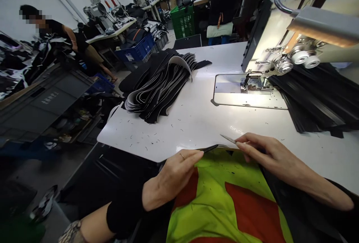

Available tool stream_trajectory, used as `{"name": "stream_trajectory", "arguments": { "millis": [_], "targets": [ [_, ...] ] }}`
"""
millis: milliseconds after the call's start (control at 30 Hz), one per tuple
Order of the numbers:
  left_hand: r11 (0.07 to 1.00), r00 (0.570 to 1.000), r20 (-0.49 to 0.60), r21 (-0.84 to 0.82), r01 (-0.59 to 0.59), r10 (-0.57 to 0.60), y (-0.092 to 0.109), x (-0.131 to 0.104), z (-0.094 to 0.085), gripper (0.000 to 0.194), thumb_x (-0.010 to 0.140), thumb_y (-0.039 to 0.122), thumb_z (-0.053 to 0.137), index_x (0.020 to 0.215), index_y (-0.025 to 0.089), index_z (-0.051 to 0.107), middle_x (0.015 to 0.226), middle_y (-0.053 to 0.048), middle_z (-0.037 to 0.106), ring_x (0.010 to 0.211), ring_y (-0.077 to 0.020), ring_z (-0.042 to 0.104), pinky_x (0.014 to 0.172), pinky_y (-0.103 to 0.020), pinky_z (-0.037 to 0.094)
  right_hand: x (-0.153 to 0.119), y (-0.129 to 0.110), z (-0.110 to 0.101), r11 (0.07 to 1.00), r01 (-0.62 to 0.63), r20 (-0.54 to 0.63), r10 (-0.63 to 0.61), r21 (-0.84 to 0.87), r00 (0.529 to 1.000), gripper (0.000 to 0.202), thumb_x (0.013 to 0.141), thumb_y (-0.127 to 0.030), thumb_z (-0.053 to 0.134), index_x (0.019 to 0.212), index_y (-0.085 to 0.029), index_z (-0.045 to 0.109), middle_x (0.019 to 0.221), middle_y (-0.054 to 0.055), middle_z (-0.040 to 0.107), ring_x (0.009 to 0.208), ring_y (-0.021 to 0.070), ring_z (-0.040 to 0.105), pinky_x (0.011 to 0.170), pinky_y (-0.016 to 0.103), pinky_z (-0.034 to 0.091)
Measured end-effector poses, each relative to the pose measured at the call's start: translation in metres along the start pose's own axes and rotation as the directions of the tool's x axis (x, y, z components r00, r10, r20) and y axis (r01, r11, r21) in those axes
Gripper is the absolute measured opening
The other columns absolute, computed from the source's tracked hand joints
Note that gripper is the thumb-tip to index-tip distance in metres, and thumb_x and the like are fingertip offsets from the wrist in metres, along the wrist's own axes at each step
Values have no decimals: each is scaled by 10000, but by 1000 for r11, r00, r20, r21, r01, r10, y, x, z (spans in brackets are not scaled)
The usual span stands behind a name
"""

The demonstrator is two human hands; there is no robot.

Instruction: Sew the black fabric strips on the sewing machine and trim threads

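Right hand [265, 152] pinched around a pointed tool [228, 138], left hand [175, 173] pinching a black strip [211, 148], both near the desk [193, 119], sewing machine [265, 40] beyond.

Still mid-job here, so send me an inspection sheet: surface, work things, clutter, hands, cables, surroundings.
Surface: white table, with a sewing machine at its right.
Work things: narrow black piece and pointed metal tool, above a lime-and-red cloth.
Clutter: dark thread snippets scattered at front left; stack of black strips behind them; dark pieces at right.
Hands: left hand pinches the black piece; right hand holds the tool.
Cables: flexible metal conduit at the machine's lamp.
Surroundings: one person far left, another behind; green crate, blue crate.
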State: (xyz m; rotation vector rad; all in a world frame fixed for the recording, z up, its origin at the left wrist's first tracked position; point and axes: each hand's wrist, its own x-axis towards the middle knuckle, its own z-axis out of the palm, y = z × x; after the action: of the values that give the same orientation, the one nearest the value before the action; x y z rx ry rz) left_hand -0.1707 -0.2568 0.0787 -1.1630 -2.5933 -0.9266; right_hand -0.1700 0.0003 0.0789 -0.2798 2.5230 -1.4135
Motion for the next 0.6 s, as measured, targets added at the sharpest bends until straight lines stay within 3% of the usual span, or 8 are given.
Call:
{"name": "stream_trajectory", "arguments": {
  "millis": [33,67,133,200,267,367,600],
  "targets": [
    [978,987,30,-135,160,-157,-1,3,0,308,804,32,481,1076,127,591,973,-78,669,897,-153,632,758,-251,556,-4,1,3,1000,16,-88,-14,21,996,320,870,-483,409,885,-210,575,560,-22,565,464,113,496,430,219,383],
    [903,944,102,-275,330,-314,-3,7,-1,288,794,63,509,1058,129,607,963,-72,675,874,-156,641,733,-247,558,-8,2,8,999,41,-169,-36,28,985,291,876,-459,421,945,-213,558,591,-22,589,476,113,517,431,212,397],
    [619,793,303,-502,605,-529,-6,15,-2,279,772,136,574,1047,120,621,970,-76,680,859,-172,650,726,-256,555,-15,6,23,991,131,-283,-134,-28,950,246,887,-405,440,1013,-210,518,677,-12,635,533,114,576,460,197,439],
    [322,668,444,-630,706,-597,-8,21,-3,303,743,189,632,1037,115,628,989,-83,680,867,-179,651,756,-264,542,-18,9,41,957,230,-339,-279,-178,898,216,899,-362,443,1019,-192,500,734,8,655,582,115,615,500,186,467],
    [150,608,502,-682,715,-615,-9,24,-2,324,693,207,690,1001,115,644,987,-84,682,875,-180,648,782,-262,526,-16,12,55,892,288,-380,-415,-347,827,217,912,-344,428,1005,-160,497,715,23,653,569,115,623,494,181,464],
    [56,580,538,-702,710,-612,-8,24,-1,331,652,212,730,964,125,664,941,-73,694,844,-163,649,763,-241,517,-7,13,64,814,284,-396,-513,-507,762,239,926,-334,406,968,-122,508,625,19,623,473,109,589,430,188,422],
    [-21,520,574,-684,729,-633,-1,24,-3,353,612,194,756,945,112,674,905,-81,698,789,-144,646,738,-229,509,2,14,60,808,333,-404,-546,-486,734,199,933,-267,400,910,-115,527,541,-19,564,380,67,497,392,175,374]
  ]
}}
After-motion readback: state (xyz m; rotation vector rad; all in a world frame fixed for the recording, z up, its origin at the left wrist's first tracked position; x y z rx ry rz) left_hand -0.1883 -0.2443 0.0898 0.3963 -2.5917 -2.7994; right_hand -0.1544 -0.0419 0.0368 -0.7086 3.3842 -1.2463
